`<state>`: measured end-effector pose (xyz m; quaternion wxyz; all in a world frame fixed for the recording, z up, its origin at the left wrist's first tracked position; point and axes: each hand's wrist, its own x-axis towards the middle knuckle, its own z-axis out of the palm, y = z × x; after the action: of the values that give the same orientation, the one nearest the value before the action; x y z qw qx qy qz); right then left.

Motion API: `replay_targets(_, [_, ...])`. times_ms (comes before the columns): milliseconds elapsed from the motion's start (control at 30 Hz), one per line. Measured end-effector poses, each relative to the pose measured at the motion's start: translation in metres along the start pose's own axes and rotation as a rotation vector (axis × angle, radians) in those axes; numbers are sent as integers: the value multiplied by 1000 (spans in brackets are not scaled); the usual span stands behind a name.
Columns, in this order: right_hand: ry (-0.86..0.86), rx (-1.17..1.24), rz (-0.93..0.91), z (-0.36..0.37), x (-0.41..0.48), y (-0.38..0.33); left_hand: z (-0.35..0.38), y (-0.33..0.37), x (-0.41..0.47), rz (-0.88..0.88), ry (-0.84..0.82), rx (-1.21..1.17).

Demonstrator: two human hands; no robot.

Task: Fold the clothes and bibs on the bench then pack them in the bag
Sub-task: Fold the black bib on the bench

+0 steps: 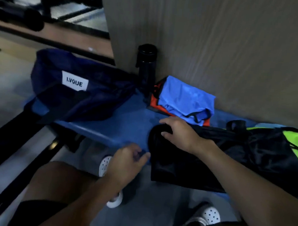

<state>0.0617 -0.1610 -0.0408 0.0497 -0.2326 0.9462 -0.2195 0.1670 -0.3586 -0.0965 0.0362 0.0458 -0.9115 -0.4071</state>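
A black garment (190, 160) lies across the blue bench (126, 122), its near side hanging over the front edge. My right hand (180, 132) grips its upper left corner, fingers curled round the cloth. My left hand (129, 158) hovers at the bench's front edge just left of the garment, fingers loosely curled, blurred, holding nothing I can make out. A folded blue bib (185, 99) rests on a folded orange one (155, 102) at the back. A neon green bib (296, 142) lies partly under black cloth at the right. The navy bag (80, 89) sits at the bench's left end.
A dark water bottle (146, 67) stands against the grey wall (218, 47) between the bag and the folded bibs. My knees and white perforated shoes (206, 216) are below the bench. Black bars (12, 139) run along the floor at the left.
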Motion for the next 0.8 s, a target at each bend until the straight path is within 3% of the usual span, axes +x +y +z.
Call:
replay_targets(200, [-178, -117, 61, 12, 24, 18, 9, 14, -9, -112, -81, -47])
replay_targets(500, [-252, -239, 28, 9, 33, 18, 11, 21, -11, -141, -65, -88])
replay_targets(667, [-173, -78, 37, -2, 37, 14, 12, 21, -10, -166, -51, -150])
replay_targets(800, [-331, -89, 125, -6, 36, 14, 21, 26, -12, -186, -79, -164])
